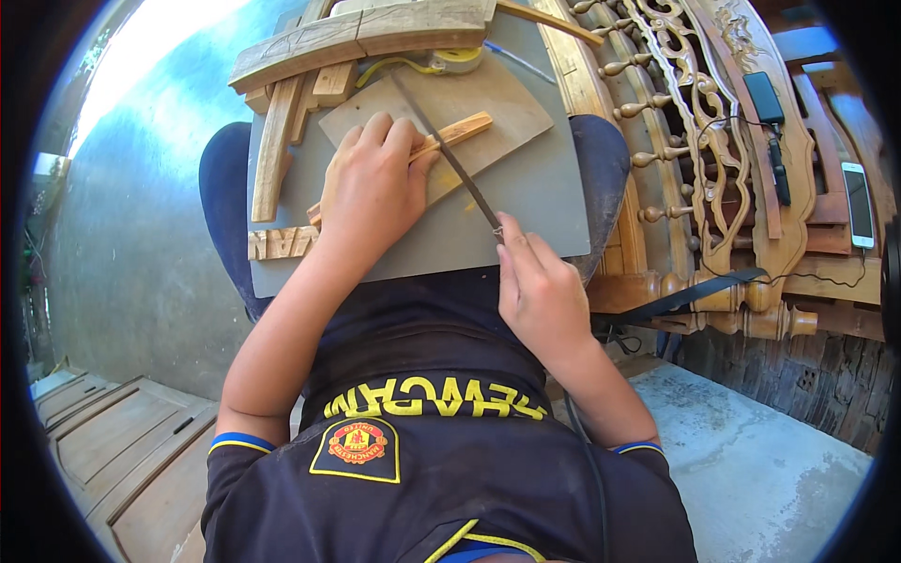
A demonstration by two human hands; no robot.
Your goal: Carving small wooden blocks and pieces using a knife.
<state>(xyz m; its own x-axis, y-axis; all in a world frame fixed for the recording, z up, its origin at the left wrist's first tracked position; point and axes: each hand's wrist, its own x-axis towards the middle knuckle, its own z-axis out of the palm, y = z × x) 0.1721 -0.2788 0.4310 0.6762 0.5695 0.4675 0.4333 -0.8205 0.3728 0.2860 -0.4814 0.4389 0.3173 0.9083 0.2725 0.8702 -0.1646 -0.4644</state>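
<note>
My left hand (374,192) is closed around a narrow wooden stick (466,128), pressing it down on a thin brown board (514,105). The stick's far end sticks out to the right of my fingers. In my right hand (544,302) is a long, thin, dark metal file (469,184), gripped at its near end. The file lies slantwise across the stick, its far tip pointing up and left. Beneath it all is a grey board (554,211) lying over my lap. My left palm hides the stick's middle.
Curved wooden blocks (394,30) and wood strips (274,155) lie at the far left, near a yellow tape measure (457,60). A carved wood piece (282,244) sits at the left edge. Carved furniture (718,141) stands at right, bearing a white phone (857,205) with a cable.
</note>
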